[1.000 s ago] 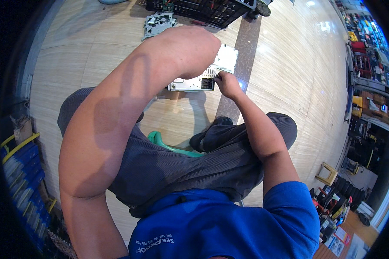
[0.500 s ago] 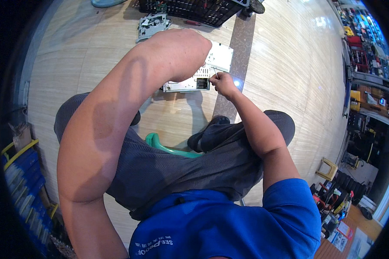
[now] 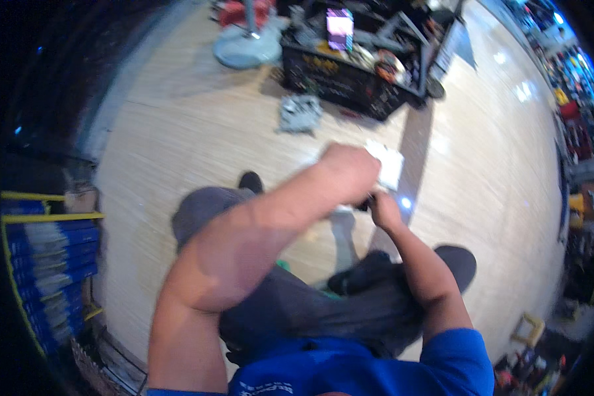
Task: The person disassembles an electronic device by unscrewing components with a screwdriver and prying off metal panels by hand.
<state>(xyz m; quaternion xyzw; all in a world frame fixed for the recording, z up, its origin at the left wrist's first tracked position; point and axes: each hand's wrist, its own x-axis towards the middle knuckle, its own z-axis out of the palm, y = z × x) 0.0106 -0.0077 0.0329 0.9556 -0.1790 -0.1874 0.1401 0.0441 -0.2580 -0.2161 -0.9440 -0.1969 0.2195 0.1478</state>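
On the floor in front of me is a silver-white metal-cased electronic unit [image 3: 390,166], mostly covered by my hands and blurred. My left hand [image 3: 352,170] lies over its left part, back of the hand up, with the fingers hidden from view. At the unit's near right corner, my right hand [image 3: 385,210] is closed, its fingertips against a dark part of the unit. Whatever is between those fingers is too smeared to make out.
Beyond the unit lies a grey metal part [image 3: 299,113]. A black crate [image 3: 340,82] full of parts stands at the back, with a lit phone [image 3: 340,30] on top. A round grey base [image 3: 247,47] is left of it. Blue bins [image 3: 56,264] fill a yellow rack at left.
The view has tilted up, so the crate's contents and phone now show, and my hands and the unit sit lower and further right in the picture. Both hands stay at the unit.
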